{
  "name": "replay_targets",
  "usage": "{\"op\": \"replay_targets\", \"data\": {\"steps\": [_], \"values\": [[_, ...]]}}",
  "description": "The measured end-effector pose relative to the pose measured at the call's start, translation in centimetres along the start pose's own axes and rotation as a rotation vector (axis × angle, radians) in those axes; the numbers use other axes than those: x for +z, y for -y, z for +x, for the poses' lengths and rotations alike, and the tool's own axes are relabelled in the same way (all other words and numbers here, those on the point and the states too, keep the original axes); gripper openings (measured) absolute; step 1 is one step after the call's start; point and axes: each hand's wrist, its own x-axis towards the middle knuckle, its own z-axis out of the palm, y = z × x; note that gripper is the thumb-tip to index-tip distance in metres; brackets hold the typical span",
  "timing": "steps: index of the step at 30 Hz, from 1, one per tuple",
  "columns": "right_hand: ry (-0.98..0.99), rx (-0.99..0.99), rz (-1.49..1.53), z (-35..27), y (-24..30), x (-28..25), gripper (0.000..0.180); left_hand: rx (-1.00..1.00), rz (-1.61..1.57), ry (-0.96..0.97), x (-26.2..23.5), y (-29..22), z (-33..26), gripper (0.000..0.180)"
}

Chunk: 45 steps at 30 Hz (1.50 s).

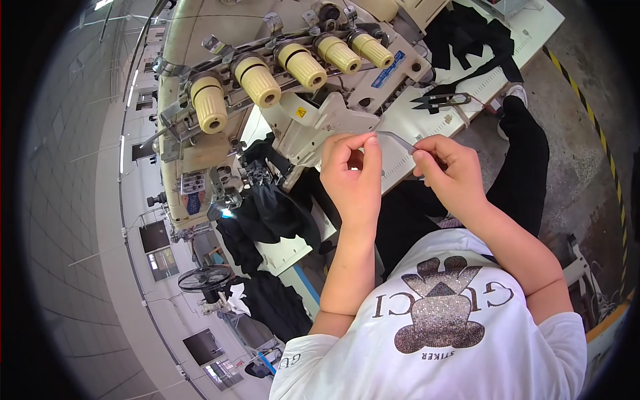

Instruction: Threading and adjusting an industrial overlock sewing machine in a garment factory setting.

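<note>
My left hand [352, 175] pinches one end of a thin grey strip [396, 139] between thumb and fingertips. At its other end, my right hand [455, 172] is closed in a pinch. The strip bends slightly across the gap between the hands; its exact kind is unclear. Both hands are raised in front of a cream industrial sewing machine [320, 127]. Black fabric [270, 217] lies bunched under the lit needle area, left of my left hand. Beyond my right hand, black thread snips [440, 101] rest on the white table [419, 123].
Several cream tension knobs [301, 65] line the machine. Dark cloth pieces [467, 40] lie at the table's far end. More black fabric [273, 303] hangs at the left, near a black fan [205, 279]. A yellow-black striped line [593, 127] marks the floor at the right.
</note>
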Motion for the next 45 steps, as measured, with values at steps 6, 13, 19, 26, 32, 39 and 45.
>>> {"op": "replay_targets", "data": {"steps": [6,13,19,26,32,39,45], "values": [[0.043,-0.035,-0.018,0.2,-0.2,0.0,0.012,0.041,0.031,-0.004,0.1,-0.1,0.2,0.004],[-0.047,0.112,0.131,0.2,0.4,-0.3,0.012,0.486,0.386,-0.13,-1.5,-1.2,1.7,0.03],[-0.05,0.099,0.209,0.2,0.7,-1.1,0.013,0.68,0.489,-0.258,-0.8,-0.5,5.4,0.019],[-0.05,0.048,0.236,0.4,-0.5,-1.8,0.016,0.731,0.424,-0.215,0.0,-1.0,1.6,0.023],[-0.081,0.056,0.281,0.8,-0.5,-2.2,0.017,0.844,0.556,-0.192,0.4,0.0,-3.5,0.029],[-0.06,0.101,0.19,1.7,-0.7,-1.0,0.016,0.916,0.565,0.092,0.9,2.2,-9.8,0.023],[0.029,0.06,0.156,3.3,0.2,0.5,0.016,0.917,0.554,0.296,0.8,4.7,-10.8,0.02]]}}
